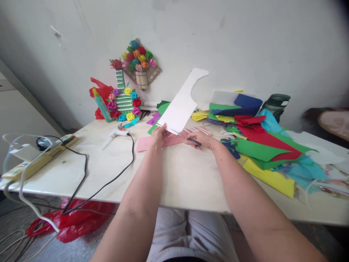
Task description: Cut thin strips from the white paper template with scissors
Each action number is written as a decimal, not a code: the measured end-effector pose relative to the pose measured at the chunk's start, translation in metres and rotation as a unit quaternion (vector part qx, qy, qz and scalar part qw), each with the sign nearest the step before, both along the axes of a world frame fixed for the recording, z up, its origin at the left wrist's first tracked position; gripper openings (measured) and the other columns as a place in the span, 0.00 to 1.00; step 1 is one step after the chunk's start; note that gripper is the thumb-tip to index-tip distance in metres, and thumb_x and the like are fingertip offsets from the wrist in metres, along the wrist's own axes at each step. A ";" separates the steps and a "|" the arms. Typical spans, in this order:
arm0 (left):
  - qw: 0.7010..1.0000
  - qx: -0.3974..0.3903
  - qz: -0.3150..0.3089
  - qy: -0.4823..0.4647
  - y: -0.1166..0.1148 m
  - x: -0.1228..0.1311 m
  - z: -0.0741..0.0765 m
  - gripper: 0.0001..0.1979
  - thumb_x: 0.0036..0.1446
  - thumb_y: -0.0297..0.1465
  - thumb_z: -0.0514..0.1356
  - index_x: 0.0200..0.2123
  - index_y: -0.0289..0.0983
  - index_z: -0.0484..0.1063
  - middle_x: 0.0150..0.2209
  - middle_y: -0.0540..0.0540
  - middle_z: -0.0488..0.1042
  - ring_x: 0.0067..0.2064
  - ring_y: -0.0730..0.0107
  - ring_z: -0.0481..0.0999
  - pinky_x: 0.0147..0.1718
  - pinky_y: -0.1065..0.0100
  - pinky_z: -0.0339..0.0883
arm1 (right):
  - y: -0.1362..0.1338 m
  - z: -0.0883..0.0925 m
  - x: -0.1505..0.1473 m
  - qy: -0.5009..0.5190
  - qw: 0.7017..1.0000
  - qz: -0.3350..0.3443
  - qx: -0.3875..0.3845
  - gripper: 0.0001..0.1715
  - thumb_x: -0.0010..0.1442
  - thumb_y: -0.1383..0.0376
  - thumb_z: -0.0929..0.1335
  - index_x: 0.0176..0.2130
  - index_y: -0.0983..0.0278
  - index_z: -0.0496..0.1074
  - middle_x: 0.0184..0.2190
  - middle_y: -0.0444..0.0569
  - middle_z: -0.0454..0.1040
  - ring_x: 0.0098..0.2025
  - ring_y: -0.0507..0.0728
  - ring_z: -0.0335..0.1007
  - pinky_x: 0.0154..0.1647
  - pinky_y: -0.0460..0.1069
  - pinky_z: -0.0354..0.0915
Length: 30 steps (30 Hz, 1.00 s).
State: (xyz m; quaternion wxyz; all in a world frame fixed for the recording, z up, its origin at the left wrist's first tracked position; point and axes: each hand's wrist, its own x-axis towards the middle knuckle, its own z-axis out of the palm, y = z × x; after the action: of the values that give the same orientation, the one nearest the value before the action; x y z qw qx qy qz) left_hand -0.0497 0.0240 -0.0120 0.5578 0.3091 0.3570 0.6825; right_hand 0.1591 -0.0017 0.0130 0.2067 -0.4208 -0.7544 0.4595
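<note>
My left hand [160, 135] grips the lower left corner of a white sheet [180, 105], stiff like foam or card, with a curved cutout on its right side. My right hand [200, 140] is closed round the dark handles of a pair of scissors [194, 141]. Their blades lie along the bottom edge of the sheet, where a narrow strip [169, 130] shows. Beneath both hands a pink strip [144, 143] rests on the table, with several thin white strips [200, 129] near the right hand.
A white glue gun [116, 134] with a black cord lies left, near a power strip [40, 156]. Behind stand a green glue bottle [103, 107] and a flower-decorated guitar shape [124, 100]. Coloured sheets [261, 145] pile up at right, before a dark bottle [275, 105].
</note>
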 end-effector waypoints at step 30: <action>1.000 -0.009 0.016 -0.001 -0.003 0.003 0.003 0.08 0.48 0.30 0.65 0.32 0.32 0.72 0.26 0.46 0.75 0.26 0.71 0.75 0.35 0.67 0.71 | 0.002 -0.001 0.001 0.027 0.999 -0.003 -0.017 0.20 0.44 0.52 0.72 0.27 0.65 0.67 0.12 0.36 0.59 0.12 0.45 0.50 0.12 0.43 0.47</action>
State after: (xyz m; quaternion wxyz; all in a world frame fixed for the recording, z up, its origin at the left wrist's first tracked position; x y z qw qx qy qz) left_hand -0.0464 0.0208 -0.0088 0.5498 0.2974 0.3676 0.6885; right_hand 0.1597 0.0001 0.0117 0.2215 -0.4133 -0.7396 0.4828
